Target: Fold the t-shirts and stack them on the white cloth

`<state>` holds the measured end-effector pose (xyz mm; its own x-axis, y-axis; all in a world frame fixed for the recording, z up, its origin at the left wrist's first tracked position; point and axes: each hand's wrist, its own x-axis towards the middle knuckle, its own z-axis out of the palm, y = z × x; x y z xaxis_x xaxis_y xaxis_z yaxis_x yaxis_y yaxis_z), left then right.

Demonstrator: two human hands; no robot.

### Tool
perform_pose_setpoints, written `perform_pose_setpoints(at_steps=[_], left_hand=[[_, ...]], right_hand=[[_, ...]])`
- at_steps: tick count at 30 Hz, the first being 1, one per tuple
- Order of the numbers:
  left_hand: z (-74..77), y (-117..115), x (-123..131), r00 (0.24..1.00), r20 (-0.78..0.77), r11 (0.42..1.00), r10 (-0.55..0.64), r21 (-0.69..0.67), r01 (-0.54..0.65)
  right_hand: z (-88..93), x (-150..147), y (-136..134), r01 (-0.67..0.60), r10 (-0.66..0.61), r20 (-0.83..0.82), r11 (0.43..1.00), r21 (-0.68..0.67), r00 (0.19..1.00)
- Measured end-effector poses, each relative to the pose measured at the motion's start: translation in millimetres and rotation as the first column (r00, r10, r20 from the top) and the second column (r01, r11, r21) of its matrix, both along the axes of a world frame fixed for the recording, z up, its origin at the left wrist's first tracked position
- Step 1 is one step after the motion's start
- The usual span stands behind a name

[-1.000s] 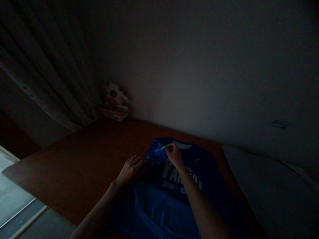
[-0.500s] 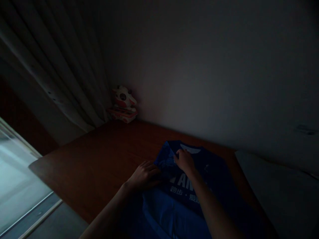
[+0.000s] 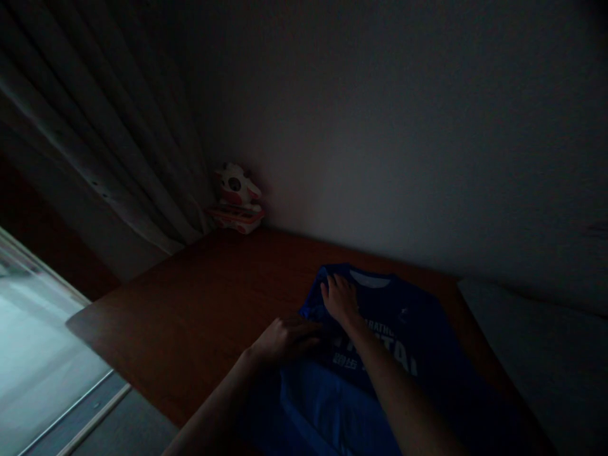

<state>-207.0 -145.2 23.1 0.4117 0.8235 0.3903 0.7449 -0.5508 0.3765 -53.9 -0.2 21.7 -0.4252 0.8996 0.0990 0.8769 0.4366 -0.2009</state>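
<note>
A blue T-shirt [image 3: 430, 339] with white lettering lies front side up on a brown surface, its collar toward the wall. My right hand [image 3: 339, 297] rests on the shirt's shoulder, left of the collar, fingers extended and slightly apart. Lower and to the left, my left hand [image 3: 289, 335] lies palm down on the shirt's left edge, fingers stretched toward the lettering. Lighter blue fabric [image 3: 332, 405] of the shirt is folded across its lower front. Dimness hides the fingertips of the left hand.
The brown surface [image 3: 190, 316] reaches to the wall [image 3: 380, 126]. A cow-shaped toy [image 3: 237, 196] stands in the far corner beside the curtain [image 3: 109, 139]. Grey cloth or padding [image 3: 536, 342] lies on the right. A bright window area [image 3: 38, 342] is at the left.
My right hand has gone from gripping the shirt's raised shoulder edge to lying flatter on it; that edge now lies flatter. More lettering shows. The view has shifted slightly.
</note>
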Motion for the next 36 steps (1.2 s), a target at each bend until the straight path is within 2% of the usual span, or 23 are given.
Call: perform_pose_setpoints(at_steps=[4, 8, 15, 21, 25, 28, 30, 33, 36], left_hand=[[-2.8, 4.0, -1.3, 0.989, 0.05, 0.989, 0.14, 0.034, -0.142], [-9.9, 10.6, -3.9, 0.973, -0.038, 0.974, 0.226, 0.034, -0.225], [-21.2, 14.0, -8.0, 0.946, -0.155, 0.954, 0.285, -0.049, -0.296], [-18.0, 13.7, -10.8, 0.953, -0.198, 0.973, 0.227, 0.012, -0.23], [-15.4, 12.0, -10.7, 0.962, -0.195, 0.982, 0.191, 0.044, -0.186], [-16.6, 9.4, -8.9, 0.975, -0.201, 0.995, 0.095, -0.016, -0.1], [-18.2, 8.0, -7.9, 0.971, -0.234, 0.996, 0.043, -0.069, -0.061], [-19.4, 8.2, -8.6, 0.957, -0.289, 0.993, 0.022, -0.103, -0.054], [-18.0, 11.2, -11.5, 0.955, -0.295, 0.995, 0.044, -0.074, -0.069]], right_hand=[[7.5, 6.1, 6.8, 0.102, -0.102, 0.003, 0.995, -0.013, 0.995], [11.7, 22.8, 15.7, 0.217, -0.212, 0.05, 0.97, -0.114, 0.976], [13.3, 50.3, 27.2, 0.1, -0.076, 0.087, 0.944, -0.316, 0.993], [24.5, 67.9, 36.4, 0.037, -0.014, 0.07, 0.941, -0.336, 0.997], [27.4, 46.3, 26.8, 0.006, -0.006, 0.003, 0.981, -0.193, 1.0], [18.1, 18.0, 15.5, -0.095, 0.089, -0.058, 0.988, -0.119, 0.994], [7.7, 3.8, 12.8, -0.136, 0.128, -0.07, 0.982, -0.13, 0.989], [-6.2, -5.6, 17.3, -0.125, 0.115, -0.069, 0.977, -0.172, 0.991], [-9.4, -3.9, 22.0, -0.101, 0.087, -0.086, 0.979, -0.176, 0.992]])
